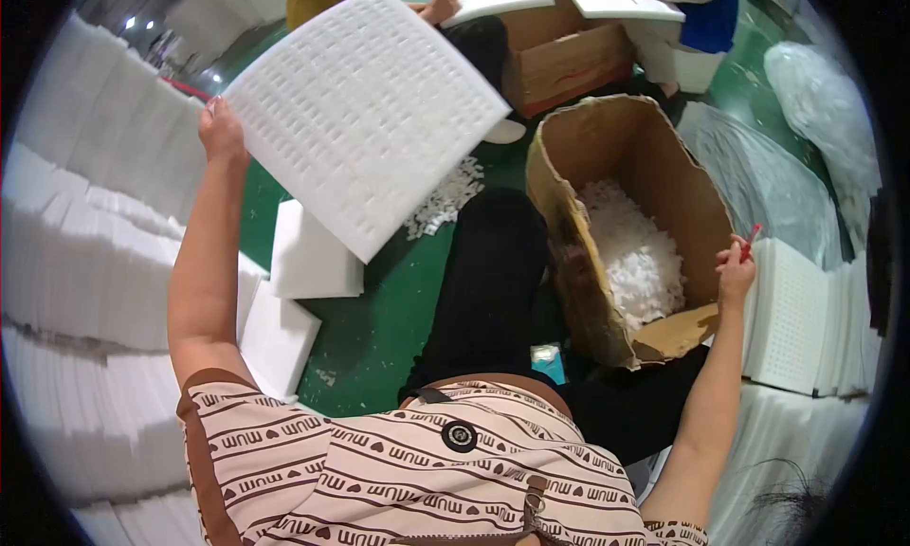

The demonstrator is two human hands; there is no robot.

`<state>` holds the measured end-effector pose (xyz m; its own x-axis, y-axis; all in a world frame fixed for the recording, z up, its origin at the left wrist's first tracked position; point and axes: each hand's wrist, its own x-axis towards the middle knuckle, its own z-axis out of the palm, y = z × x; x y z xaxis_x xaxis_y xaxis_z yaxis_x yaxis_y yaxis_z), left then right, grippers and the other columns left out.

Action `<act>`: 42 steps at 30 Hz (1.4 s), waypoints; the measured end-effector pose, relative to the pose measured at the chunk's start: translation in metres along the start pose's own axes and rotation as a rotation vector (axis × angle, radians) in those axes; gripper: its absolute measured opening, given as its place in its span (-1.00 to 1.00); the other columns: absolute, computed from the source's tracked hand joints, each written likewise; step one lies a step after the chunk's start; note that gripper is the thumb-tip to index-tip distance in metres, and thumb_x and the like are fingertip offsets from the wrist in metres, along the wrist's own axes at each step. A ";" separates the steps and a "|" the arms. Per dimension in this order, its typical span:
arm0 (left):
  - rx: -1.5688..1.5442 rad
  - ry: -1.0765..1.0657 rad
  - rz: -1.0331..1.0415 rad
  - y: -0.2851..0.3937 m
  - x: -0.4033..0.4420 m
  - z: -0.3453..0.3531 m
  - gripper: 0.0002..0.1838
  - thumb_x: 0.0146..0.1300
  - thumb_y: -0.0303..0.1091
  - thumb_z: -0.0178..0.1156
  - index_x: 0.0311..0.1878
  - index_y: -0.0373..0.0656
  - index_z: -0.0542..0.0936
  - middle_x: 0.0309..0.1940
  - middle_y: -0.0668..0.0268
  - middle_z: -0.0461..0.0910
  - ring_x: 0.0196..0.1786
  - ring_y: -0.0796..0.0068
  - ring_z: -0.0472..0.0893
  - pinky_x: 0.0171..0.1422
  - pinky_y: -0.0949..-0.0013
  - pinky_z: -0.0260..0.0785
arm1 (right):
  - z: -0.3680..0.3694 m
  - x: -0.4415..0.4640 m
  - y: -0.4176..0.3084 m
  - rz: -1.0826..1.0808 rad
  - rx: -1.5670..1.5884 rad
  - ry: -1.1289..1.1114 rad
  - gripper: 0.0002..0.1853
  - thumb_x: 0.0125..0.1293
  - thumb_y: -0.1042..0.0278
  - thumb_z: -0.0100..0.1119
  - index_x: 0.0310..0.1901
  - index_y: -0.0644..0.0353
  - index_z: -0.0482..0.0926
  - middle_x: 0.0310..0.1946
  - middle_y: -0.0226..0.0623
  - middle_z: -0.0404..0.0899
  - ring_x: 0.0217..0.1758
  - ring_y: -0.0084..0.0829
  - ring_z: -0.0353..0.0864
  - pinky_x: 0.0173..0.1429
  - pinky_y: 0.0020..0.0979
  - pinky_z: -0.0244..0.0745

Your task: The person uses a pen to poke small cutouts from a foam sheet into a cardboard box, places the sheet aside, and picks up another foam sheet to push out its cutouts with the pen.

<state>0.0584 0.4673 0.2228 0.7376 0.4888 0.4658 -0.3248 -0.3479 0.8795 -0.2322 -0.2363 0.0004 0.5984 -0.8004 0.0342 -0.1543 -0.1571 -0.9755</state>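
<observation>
My left hand (222, 131) is closed on the left corner of a white foam sheet (365, 119), which it holds up and tilted in front of me. Rows of small rectangular slots or cuts cover the sheet. Out to the right, my right hand (736, 273) grips a small red tool (752, 239); its exact kind is too small to make out. That hand is beside the right rim of an open cardboard box (559, 252), which has a heap of small white foam bits (635, 262) inside.
Stacked white foam sheets (85, 262) line my left side, and more slotted sheets (787, 309) stand at right. Foam scraps (445, 200) lie on the green floor (379, 328). Clear plastic bags (825, 110) are at right. Two people (706, 6) work ahead near another carton (578, 67).
</observation>
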 end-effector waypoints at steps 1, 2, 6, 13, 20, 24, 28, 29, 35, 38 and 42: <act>-0.081 -0.083 -0.084 -0.004 -0.006 0.009 -0.68 0.37 -0.23 -0.06 0.01 -0.27 0.47 -0.14 0.14 0.55 -0.18 0.40 0.52 -0.06 0.41 0.42 | 0.000 -0.005 -0.007 0.045 0.011 -0.004 -0.77 0.38 0.22 -0.05 -0.07 0.04 0.57 -0.60 -0.48 0.49 -0.70 -0.70 0.25 -0.59 -0.67 0.18; -0.090 -0.101 -0.088 0.003 -0.020 0.020 -0.68 0.37 -0.23 -0.06 0.01 -0.27 0.47 -0.14 0.14 0.55 -0.18 0.40 0.52 -0.06 0.41 0.42 | -0.001 -0.006 -0.006 0.049 0.006 0.014 -0.77 0.38 0.22 -0.05 -0.07 0.04 0.57 -0.60 -0.48 0.49 -0.70 -0.70 0.25 -0.59 -0.67 0.18; -0.210 -0.431 -0.263 0.031 -0.096 0.087 -0.71 0.40 -0.30 -0.09 -0.02 -0.32 0.46 -0.16 0.16 0.55 -0.21 0.45 0.52 -0.11 0.46 0.43 | -0.001 -0.018 -0.018 0.201 0.270 -0.187 -0.72 0.37 0.13 0.02 -0.11 0.12 0.59 -0.54 -0.39 0.58 -0.74 -0.75 0.21 -0.67 -0.71 0.03; -0.347 -0.797 -0.377 0.024 -0.196 0.181 -0.74 0.41 -0.30 -0.08 -0.01 -0.28 0.45 -0.21 0.21 0.54 -0.27 0.55 0.50 -0.18 0.52 0.43 | -0.003 -0.029 -0.047 0.350 0.559 -0.564 -0.54 0.34 -0.06 0.04 -0.05 0.22 0.55 -0.52 -0.34 0.58 -0.77 -0.76 0.15 -0.68 -0.73 -0.01; -0.348 -0.817 -0.499 0.002 -0.233 0.213 -0.69 0.42 -0.25 -0.02 0.09 -0.25 0.43 -0.16 0.24 0.55 -0.24 0.56 0.52 -0.18 0.51 0.46 | -0.004 -0.035 -0.053 0.330 0.486 -0.622 -0.48 0.29 -0.11 0.11 -0.02 0.25 0.53 -0.46 -0.33 0.56 -0.75 -0.77 0.15 -0.66 -0.72 0.01; -0.338 -0.843 -0.531 0.001 -0.244 0.222 -0.68 0.42 -0.24 -0.02 0.09 -0.25 0.44 -0.19 0.26 0.55 -0.28 0.57 0.52 -0.23 0.52 0.46 | -0.002 -0.030 -0.045 0.285 0.275 -0.580 -0.48 0.25 -0.11 0.17 -0.05 0.24 0.55 -0.43 -0.35 0.53 -0.70 -0.74 0.21 -0.60 -0.72 0.10; -0.339 -0.829 -0.569 0.005 -0.257 0.229 -0.65 0.42 -0.19 -0.02 0.08 -0.26 0.44 -0.16 0.20 0.56 -0.26 0.53 0.54 -0.23 0.51 0.46 | 0.011 -0.035 -0.043 0.295 0.149 -0.511 -0.53 0.20 -0.05 0.25 -0.09 0.23 0.56 -0.44 -0.38 0.52 -0.65 -0.69 0.28 -0.55 -0.70 0.18; -0.339 -0.822 -0.580 0.007 -0.259 0.230 -0.64 0.42 -0.17 -0.02 0.08 -0.26 0.44 -0.15 0.19 0.56 -0.25 0.52 0.55 -0.24 0.51 0.46 | 0.014 -0.037 -0.044 0.296 0.107 -0.490 -0.54 0.19 -0.03 0.28 -0.11 0.22 0.56 -0.45 -0.39 0.52 -0.64 -0.67 0.30 -0.54 -0.70 0.20; -0.467 -1.104 -0.870 0.003 -0.273 0.242 -0.52 0.34 -0.05 0.06 0.10 -0.27 0.43 -0.09 0.11 0.55 -0.19 0.38 0.56 -0.05 0.38 0.42 | -0.001 -0.044 -0.068 0.322 0.261 -0.249 -0.61 0.15 0.07 0.35 -0.17 0.24 0.57 -0.45 -0.35 0.55 -0.58 -0.58 0.42 -0.49 -0.64 0.35; -0.524 -1.284 -0.993 0.001 -0.297 0.244 -0.49 0.28 -0.06 0.13 0.11 -0.29 0.43 -0.05 0.07 0.55 -0.12 0.31 0.58 0.01 0.32 0.42 | -0.018 -0.028 -0.043 0.322 0.356 -0.213 -0.63 0.17 0.09 0.34 -0.19 0.24 0.54 -0.41 -0.32 0.58 -0.48 -0.55 0.51 -0.39 -0.58 0.44; -0.532 -1.364 -0.934 0.006 -0.335 0.233 -0.54 0.22 -0.21 0.20 0.09 -0.31 0.43 -0.10 0.06 0.56 -0.11 0.29 0.57 0.00 0.33 0.43 | -0.028 -0.023 -0.036 0.279 0.422 -0.140 -0.62 0.15 0.11 0.36 -0.21 0.27 0.55 -0.41 -0.28 0.60 -0.47 -0.52 0.54 -0.39 -0.55 0.49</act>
<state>-0.0528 0.1153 0.0495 0.6125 -0.7134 -0.3404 0.5306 0.0519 0.8460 -0.2627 -0.2287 0.0406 0.6837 -0.6891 -0.2403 -0.0100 0.3204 -0.9472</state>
